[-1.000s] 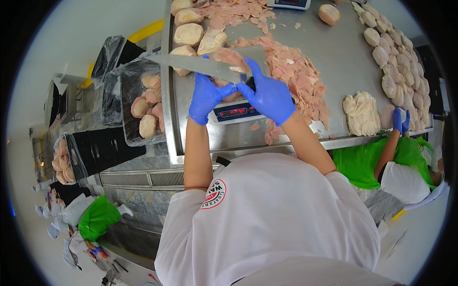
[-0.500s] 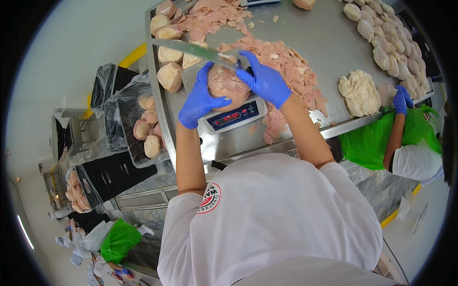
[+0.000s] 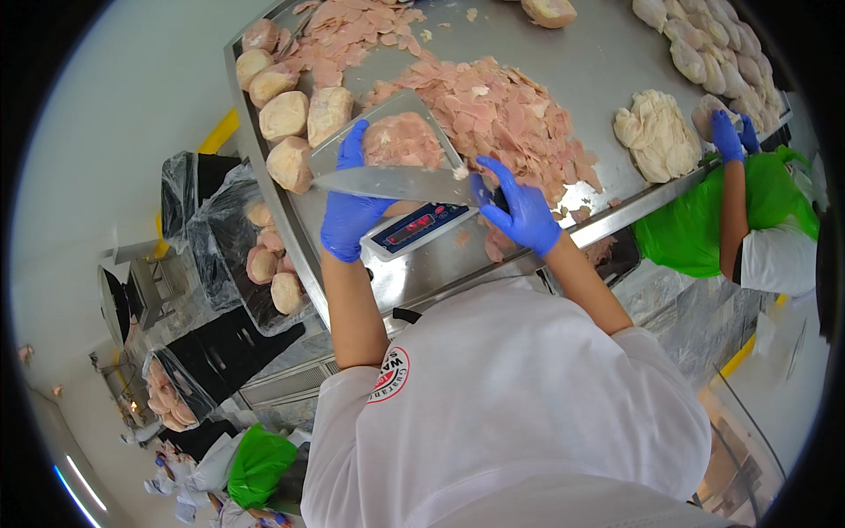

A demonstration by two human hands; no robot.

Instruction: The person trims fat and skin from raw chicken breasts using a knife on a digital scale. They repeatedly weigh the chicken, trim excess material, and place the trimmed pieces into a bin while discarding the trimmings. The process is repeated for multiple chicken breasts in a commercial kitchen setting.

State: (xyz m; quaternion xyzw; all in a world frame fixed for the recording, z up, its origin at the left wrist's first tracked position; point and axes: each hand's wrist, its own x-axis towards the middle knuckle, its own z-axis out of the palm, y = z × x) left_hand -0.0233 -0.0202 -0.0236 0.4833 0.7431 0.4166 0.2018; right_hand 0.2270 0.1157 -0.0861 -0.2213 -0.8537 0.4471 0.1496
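Observation:
A round piece of pale pink meat [image 3: 403, 141] rests on the steel pan of a digital scale [image 3: 414, 231] with a lit red display. My left hand [image 3: 350, 211], in a blue glove, curls around the meat's left side, its thumb partly behind the blade. My right hand [image 3: 521, 209], also blue-gloved, is closed on the dark handle of a large knife [image 3: 396, 183]. The blade points left, across the near side of the meat and over my left hand; whether it touches either cannot be told. A bit of pale scrap clings to the blade near the handle.
Thin pink meat slices [image 3: 510, 119] lie heaped beyond the scale. Whole round pieces [image 3: 283, 116] line the table's [image 3: 607, 57] left edge. To the right are a pale skin pile [image 3: 656, 136] and a green-aproned co-worker [image 3: 695, 229]. A plastic-lined bin [image 3: 233, 229] stands at left.
The knife has swung down from above the meat to its near side. My right hand has come off the meat, moving right and nearer. My left hand stays at the meat; the view has shifted slightly.

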